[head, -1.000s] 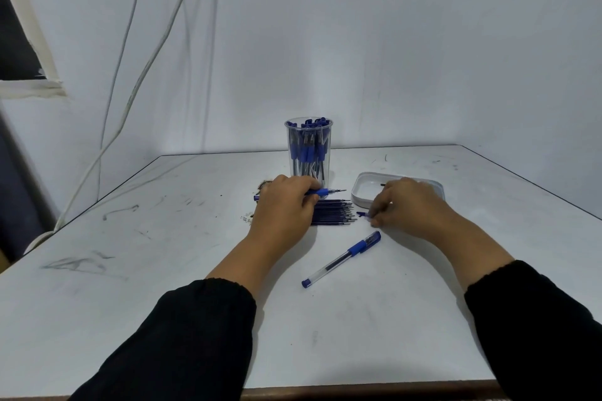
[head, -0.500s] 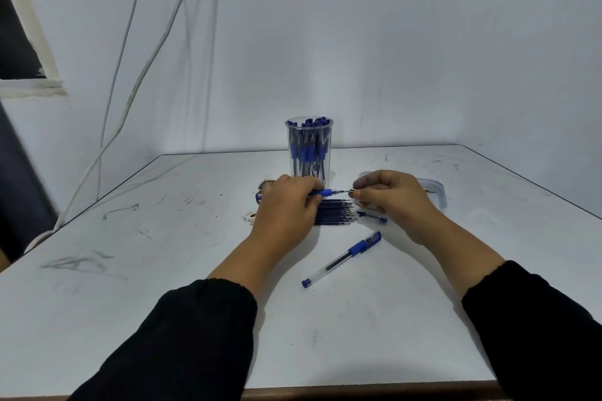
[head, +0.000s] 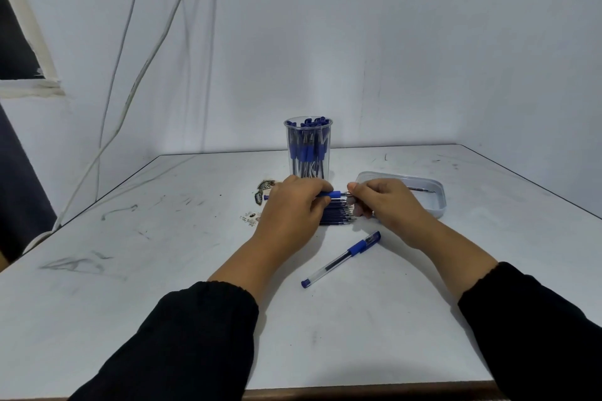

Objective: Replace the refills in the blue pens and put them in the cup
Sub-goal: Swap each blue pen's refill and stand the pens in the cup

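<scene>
White walls meet behind a scuffed white table [head: 163, 270], and pale cables [head: 130, 75] hang down on the left. At the table's middle stands a clear cup [head: 308, 148] packed with upright blue pens. Just in front of it lies a row of dark blue refills [head: 335, 215], side by side, partly hidden by the hands. A clear-barrelled pen with a blue grip and cap [head: 341, 259] lies alone on the table nearer the person, slanted, apart from both hands. To the right sits a shallow clear tray [head: 438, 202] with a thin dark stick inside. No writing or brand can be read on anything.

The left hand [head: 293, 205] is curled around a pen [head: 332, 194], held level above the refills, its blue grip showing past the fingers. The right hand [head: 387, 202] has its thumb and fingers pinched at that pen's tip end; what exactly they pinch is too small to tell. Both arms wear black sleeves [head: 182, 345].
</scene>
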`<state>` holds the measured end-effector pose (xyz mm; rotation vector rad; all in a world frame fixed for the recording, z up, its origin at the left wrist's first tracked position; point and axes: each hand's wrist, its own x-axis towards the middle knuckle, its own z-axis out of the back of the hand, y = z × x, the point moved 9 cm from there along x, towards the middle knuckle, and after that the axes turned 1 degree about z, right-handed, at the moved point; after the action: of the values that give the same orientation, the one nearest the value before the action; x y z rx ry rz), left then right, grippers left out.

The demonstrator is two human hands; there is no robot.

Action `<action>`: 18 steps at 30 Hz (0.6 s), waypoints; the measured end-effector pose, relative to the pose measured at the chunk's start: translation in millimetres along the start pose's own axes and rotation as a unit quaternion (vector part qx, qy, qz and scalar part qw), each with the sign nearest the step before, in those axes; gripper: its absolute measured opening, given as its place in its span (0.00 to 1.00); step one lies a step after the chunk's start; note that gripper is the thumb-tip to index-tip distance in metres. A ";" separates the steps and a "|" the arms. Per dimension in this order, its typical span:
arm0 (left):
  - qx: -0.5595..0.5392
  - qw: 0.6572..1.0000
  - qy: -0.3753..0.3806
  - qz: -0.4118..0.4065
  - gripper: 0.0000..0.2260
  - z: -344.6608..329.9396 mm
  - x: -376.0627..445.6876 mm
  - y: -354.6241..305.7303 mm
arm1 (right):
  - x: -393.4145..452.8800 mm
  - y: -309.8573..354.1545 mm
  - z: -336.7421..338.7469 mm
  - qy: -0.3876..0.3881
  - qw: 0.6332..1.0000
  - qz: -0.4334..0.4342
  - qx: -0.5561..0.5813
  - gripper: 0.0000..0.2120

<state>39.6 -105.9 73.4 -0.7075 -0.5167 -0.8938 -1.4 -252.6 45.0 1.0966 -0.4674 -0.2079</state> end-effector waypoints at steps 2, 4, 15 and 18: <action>0.001 1.000 -0.006 -0.009 0.07 0.3 -0.1 -2.4 | -1.3 -0.7 -0.6 0.003 1.000 -0.011 0.004 0.20; 0.002 1.000 -0.012 -0.008 0.07 1.6 -0.1 -2.4 | -2.1 0.5 -1.4 0.007 1.000 -0.012 0.010 0.21; 0.003 1.000 -0.021 -0.013 0.07 3.7 0.1 -2.9 | -3.7 3.8 -4.0 0.016 1.000 0.005 0.015 0.18; 0.000 1.000 -0.021 -0.007 0.07 4.5 -0.2 -0.9 | -3.6 6.2 -4.8 0.022 1.000 0.011 0.017 0.07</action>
<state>38.2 -102.9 76.6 -0.7247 -0.5583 -0.8933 -2.8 -244.5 47.9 1.1262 -0.4436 -0.1570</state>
